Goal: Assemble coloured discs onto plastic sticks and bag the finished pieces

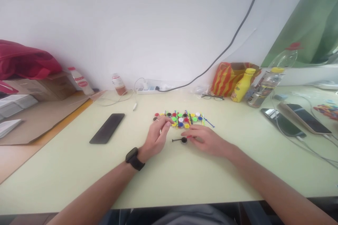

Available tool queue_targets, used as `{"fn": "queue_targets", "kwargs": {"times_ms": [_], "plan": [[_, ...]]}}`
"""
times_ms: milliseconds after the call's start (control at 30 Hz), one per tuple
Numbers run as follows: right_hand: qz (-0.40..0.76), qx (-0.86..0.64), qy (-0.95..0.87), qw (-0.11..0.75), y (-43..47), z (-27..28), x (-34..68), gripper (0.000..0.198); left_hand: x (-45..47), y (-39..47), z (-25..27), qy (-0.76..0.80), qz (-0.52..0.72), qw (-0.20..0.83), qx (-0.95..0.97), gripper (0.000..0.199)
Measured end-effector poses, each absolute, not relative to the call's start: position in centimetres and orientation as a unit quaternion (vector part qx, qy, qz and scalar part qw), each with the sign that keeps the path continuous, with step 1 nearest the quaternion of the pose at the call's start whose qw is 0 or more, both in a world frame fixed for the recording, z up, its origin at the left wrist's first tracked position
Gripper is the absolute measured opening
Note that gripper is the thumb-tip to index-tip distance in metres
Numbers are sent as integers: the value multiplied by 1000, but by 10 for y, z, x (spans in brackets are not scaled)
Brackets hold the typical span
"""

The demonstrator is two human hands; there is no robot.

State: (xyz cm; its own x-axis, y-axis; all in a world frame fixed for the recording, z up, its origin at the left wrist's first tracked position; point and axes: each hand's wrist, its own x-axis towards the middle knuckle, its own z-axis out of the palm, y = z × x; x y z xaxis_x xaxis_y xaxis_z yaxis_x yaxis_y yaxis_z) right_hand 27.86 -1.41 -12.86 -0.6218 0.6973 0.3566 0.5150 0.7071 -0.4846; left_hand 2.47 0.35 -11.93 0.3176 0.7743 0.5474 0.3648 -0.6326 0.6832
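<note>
Small round button-like pieces [180, 124] in red, yellow, green, blue, black and white lie clustered with thin coloured sticks [210, 123] on the table. My left hand [157, 134], wearing a black watch [135, 159], reaches over the near left side of this cluster. Its thumb and forefinger come together, and whatever is between them is too small to make out. Just in front of the cluster lies a black round piece [184, 140] with a dark thin stick [176, 140] pointing left. Beside it, my right hand [207, 139] is closed, with a bit of red showing at its fingertips.
A black phone [107, 128] lies to the left. Two more phones [307, 119] with cables are at the right. Along the wall stand a power strip [150, 90], glasses [212, 97], a striped bag [224, 77], a yellow bottle [242, 86] and other bottles. A cardboard box [52, 89] is far left.
</note>
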Motion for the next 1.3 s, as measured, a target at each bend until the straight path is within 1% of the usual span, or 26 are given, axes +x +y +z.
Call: {"fn": "queue_targets", "kwargs": {"times_ms": [300, 433, 700, 767, 900, 1033, 1100, 1200, 1300], "plan": [[160, -346, -887, 259, -14, -131, 280, 35, 24, 4, -121, 368, 448, 231, 781, 28], [160, -345, -889, 254, -13, -131, 280, 33, 24, 4, -121, 367, 445, 229, 784, 29], [169, -341, -895, 234, -14, -130, 278, 40, 25, 3, -121, 369, 442, 237, 782, 30], [175, -342, -895, 226, -15, -129, 277, 37, 25, 3, -121, 370, 441, 237, 783, 30], [185, -342, -893, 228, -15, -129, 276, 23, 25, 2, -118, 361, 437, 238, 789, 28], [165, -352, -888, 247, -10, -127, 283, 19, 26, -1, -116, 347, 408, 245, 808, 21], [141, -383, -873, 267, -5, -125, 293, 18, 28, -1, -117, 334, 391, 237, 824, 17], [74, -485, -821, 291, 6, -122, 318, 17, 30, -1, -122, 308, 345, 237, 854, 15], [-11, -593, -762, 259, 17, -122, 346, 13, 32, -1, -127, 295, 288, 252, 876, 17]]}}
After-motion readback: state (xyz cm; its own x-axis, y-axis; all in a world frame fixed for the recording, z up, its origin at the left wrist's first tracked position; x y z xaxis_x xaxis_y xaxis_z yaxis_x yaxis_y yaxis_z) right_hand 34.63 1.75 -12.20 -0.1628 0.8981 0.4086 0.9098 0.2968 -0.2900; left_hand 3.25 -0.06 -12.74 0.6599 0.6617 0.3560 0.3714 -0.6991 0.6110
